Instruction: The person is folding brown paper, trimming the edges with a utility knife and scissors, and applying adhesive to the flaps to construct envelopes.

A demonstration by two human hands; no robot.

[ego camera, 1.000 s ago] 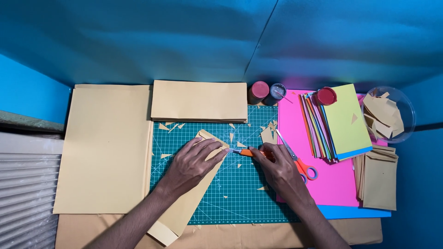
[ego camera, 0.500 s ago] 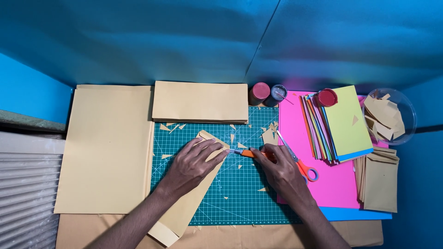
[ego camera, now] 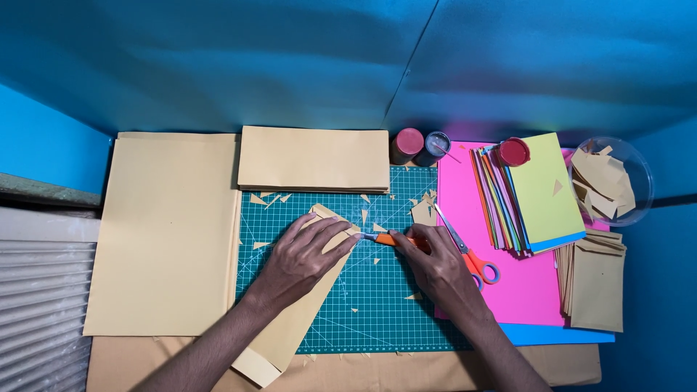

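Left hand (ego camera: 305, 254) lies flat, pinning the tan folded paper (ego camera: 290, 319) to the green cutting mat (ego camera: 377, 305), right hand (ego camera: 435, 261) closed on an orange craft knife (ego camera: 388, 239) at its edge, apparently mid-trim; steady pressure needed.

A long tan paper strip (ego camera: 305, 319), shaped like a folded envelope, lies flat and slanted on the green cutting mat (ego camera: 377, 305), its near end reaching off the mat's near-left edge and its far end pointing up and right toward the mat's middle. That far tip is trimmed to an angled corner. An orange-handled craft knife (ego camera: 388, 239) lies almost level just right of that tip, its blade end pointing left and meeting the paper's edge. Small tan triangular offcuts (ego camera: 379, 228) are scattered close around the tip
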